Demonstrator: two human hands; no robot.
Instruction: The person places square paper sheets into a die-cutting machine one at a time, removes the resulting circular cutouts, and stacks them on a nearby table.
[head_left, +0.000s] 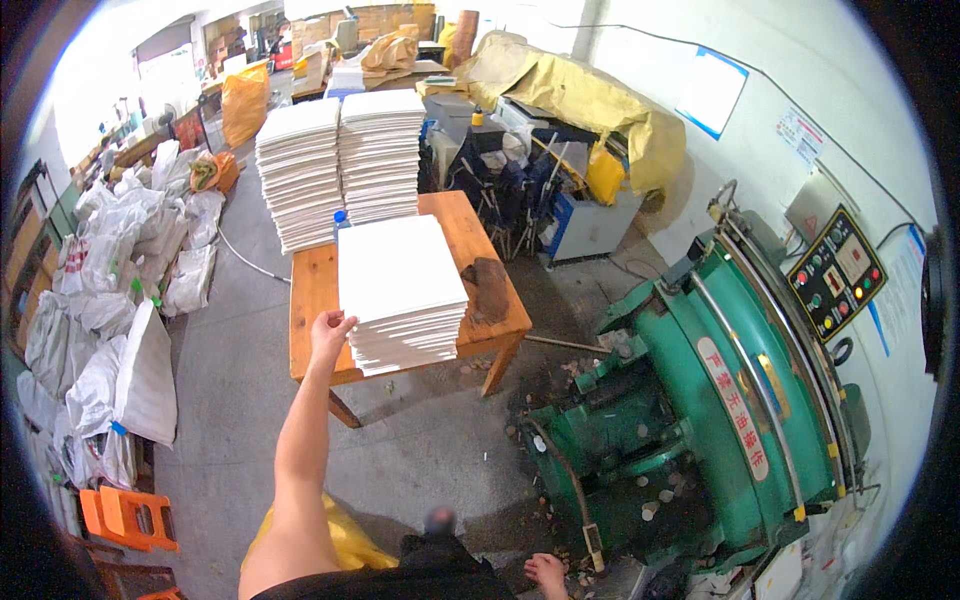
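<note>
Looking at a stack of white sheets mid-frame, on a wooden table. Got the left hand at its left edge, with fingers bunched narrow; honestly can't tell whether pinching a sheet or just touching. Can spot the right hand down at bottom centre-right with fingers loosely curled, can't tell the gap, near a green machine.

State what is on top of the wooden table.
A stack of white sheets and, right of it, a dark brown item lie on the wooden table. The stack hides the wood beneath and part of a blue-topped item.
</note>
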